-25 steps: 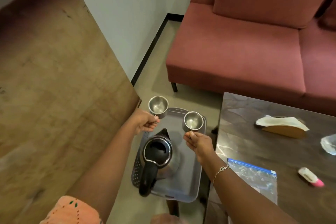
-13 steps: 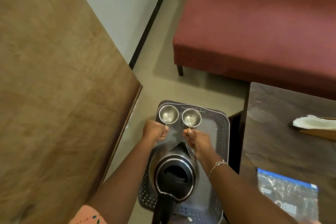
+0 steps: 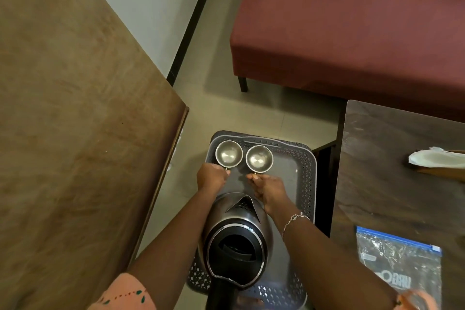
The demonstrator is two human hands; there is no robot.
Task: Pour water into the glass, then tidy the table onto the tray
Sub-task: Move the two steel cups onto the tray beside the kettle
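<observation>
Steel cups, two of them, stand side by side at the far end of the grey tray (image 3: 308, 184), which lies low between two tables.

At the far left, a wooden table (image 3: 75, 133) fills that side of the view. An orange patterned sleeve (image 3: 125, 294) shows at the bottom edge. Just right of that table's edge, the left hand (image 3: 211, 178) is curled, its fingertips pinching the small handle of the left cup (image 3: 229, 153). That cup is upright with its mouth open to the camera, close to the tray's far left corner. The right cup (image 3: 259, 158) is just beside it, nearly touching it, and is also upright. The right hand (image 3: 269, 190) pinches its handle between thumb and fingers, and a thin bracelet (image 3: 294, 219) hangs at the wrist. Whether the cups rest on the tray floor or are held just above it cannot be told.

Between the two forearms, at the near end of the tray, stands a steel kettle (image 3: 236, 239) with a black lid. Its spout points toward the cups and its black handle points toward the person.

To the right is a dark table (image 3: 390, 171). It carries a tissue holder (image 3: 437, 161) at its right edge and a clear zip bag (image 3: 400, 264) with a blue strip nearer the person. A red sofa (image 3: 352, 33) spans the upper right.
</observation>
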